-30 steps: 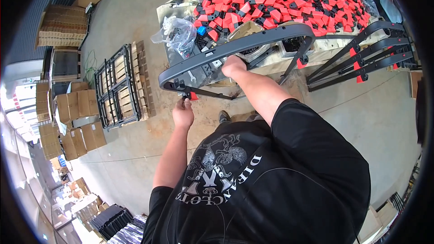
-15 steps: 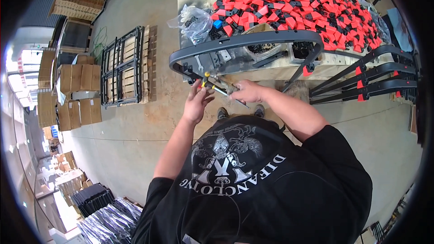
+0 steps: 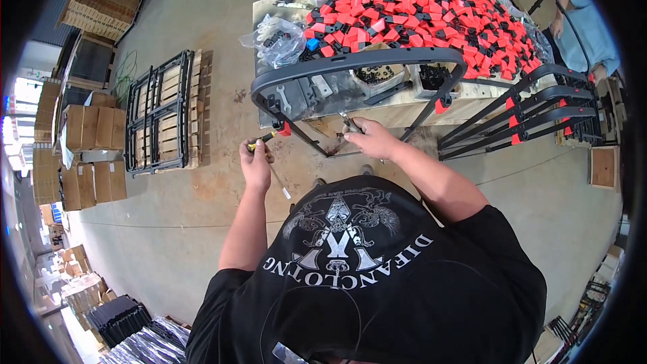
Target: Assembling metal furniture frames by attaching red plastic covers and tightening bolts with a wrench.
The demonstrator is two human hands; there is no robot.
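My left hand (image 3: 257, 164) is closed around a screwdriver (image 3: 261, 141) with a yellow and black handle. A thin metal shaft (image 3: 280, 182) sticks out below that hand; whether it belongs to the same tool I cannot tell. My right hand (image 3: 372, 139) grips a short metal-ended tool (image 3: 348, 120), its kind partly hidden by the fingers. Both hands are at the near side of an upright dark grey tubular frame (image 3: 357, 61) with rounded corners. A red plastic cap (image 3: 284, 129) sits on its left leg, close to the left hand, and another red cap (image 3: 442, 106) on its right leg.
Behind the frame, a workbench (image 3: 404, 116) carries a heap of red and black plastic parts (image 3: 418, 23), tubs of black hardware (image 3: 379, 75) and a wrench (image 3: 285, 98). More frames (image 3: 539, 118) lean at right, near another person (image 3: 586, 34). A loaded pallet (image 3: 162, 111) lies left.
My hands have moved apart: the left went left and down with the screwdriver, while the right stayed near its place with its tool. The view has shifted, and more of the person at right shows.
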